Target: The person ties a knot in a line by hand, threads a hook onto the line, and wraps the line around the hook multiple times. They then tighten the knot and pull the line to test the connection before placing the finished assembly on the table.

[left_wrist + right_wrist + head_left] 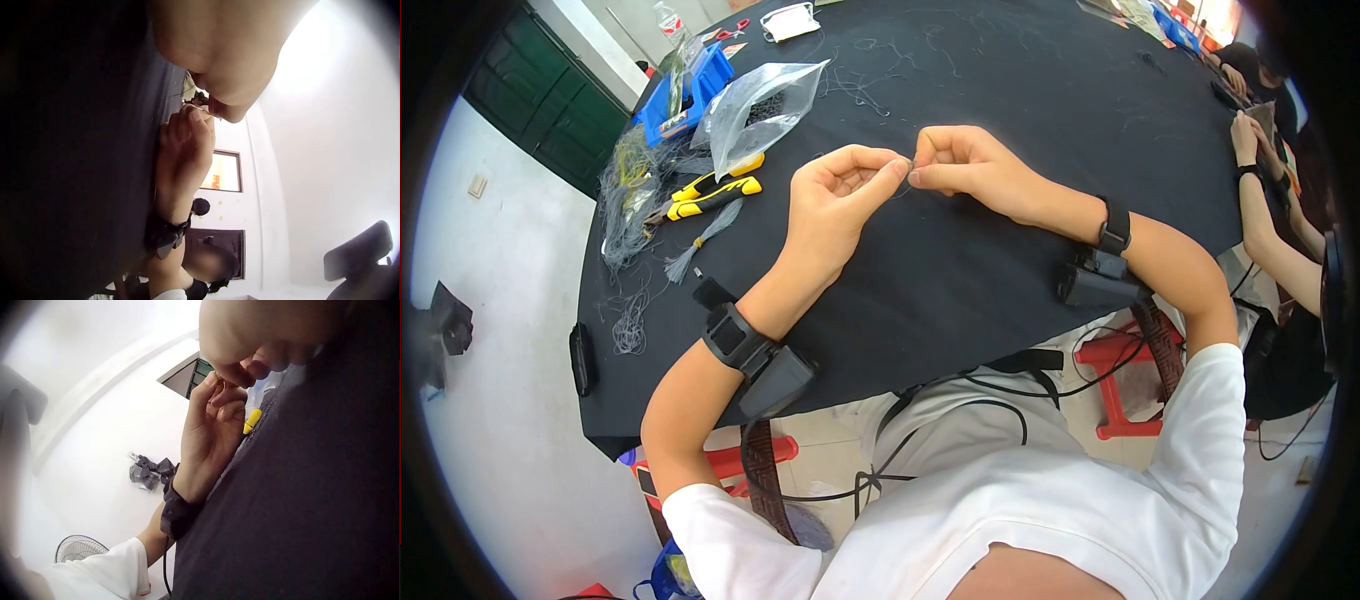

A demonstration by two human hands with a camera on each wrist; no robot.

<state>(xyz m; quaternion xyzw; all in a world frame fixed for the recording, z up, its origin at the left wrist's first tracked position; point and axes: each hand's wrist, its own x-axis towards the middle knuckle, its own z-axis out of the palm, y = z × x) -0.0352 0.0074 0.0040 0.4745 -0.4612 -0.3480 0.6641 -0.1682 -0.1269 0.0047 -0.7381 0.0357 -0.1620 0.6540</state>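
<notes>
Both hands meet above the black cloth [1000, 290], fingertips almost touching. The left hand [836, 205] pinches a small thin strand [908, 168] between thumb and index finger, its other fingers curled. From the other side the right hand [980, 172] pinches the same small piece with thumb and index finger. In the left wrist view the right hand [187, 147] holds a fine line beside the left hand [219, 56]. The right wrist view has the left hand [209, 437] under the right hand [269, 337]; the strand's exact shape is too small to tell.
At the left lie yellow-black pliers [715, 196], a tied bundle of grey strands [703, 240], tangled line [630, 318], a clear plastic bag [768, 105] and a blue basket [710, 75]. A white mask [790, 22] lies at the back. Another person's arm [1258, 200] is at the right.
</notes>
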